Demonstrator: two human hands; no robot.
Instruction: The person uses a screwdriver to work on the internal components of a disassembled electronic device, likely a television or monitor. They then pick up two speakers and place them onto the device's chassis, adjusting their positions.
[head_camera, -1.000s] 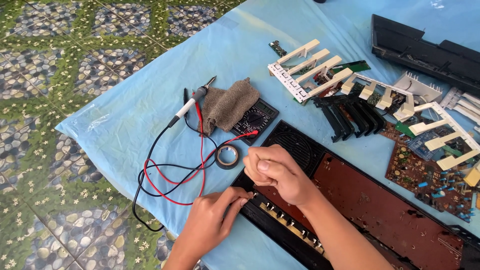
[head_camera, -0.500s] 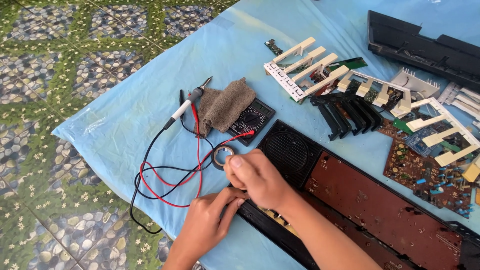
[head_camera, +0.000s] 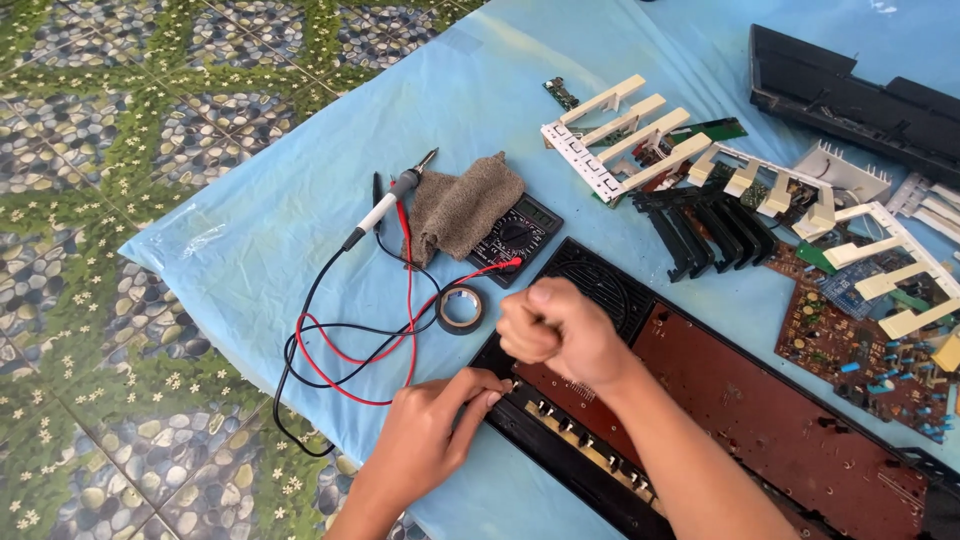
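My right hand (head_camera: 560, 335) is clenched in a fist over the left end of an opened black keyboard casing (head_camera: 600, 285), beside its round speaker grille. Nothing shows inside the fist. My left hand (head_camera: 430, 440) reaches in from below, with thumb and fingertips pinched together at the casing's near-left corner, where a long brown circuit board (head_camera: 760, 410) begins. What they pinch is too small to see. A row of small knobs (head_camera: 580, 440) runs along the casing's near edge.
A tape roll (head_camera: 461, 309), red and black test leads (head_camera: 340, 350), a soldering iron (head_camera: 390, 200) and a multimeter (head_camera: 520, 235) half under a brown cloth (head_camera: 460, 205) lie on the blue sheet (head_camera: 280, 200). White key sets (head_camera: 620, 140), black keys (head_camera: 710, 225), circuit boards (head_camera: 860, 340) and another black casing part (head_camera: 850, 95) lie beyond. Patterned floor tiles (head_camera: 100, 150) are at left.
My right fist dipped toward the casing's left corner, then came back up and to the right. My left hand's fingertips have stayed at the corner.
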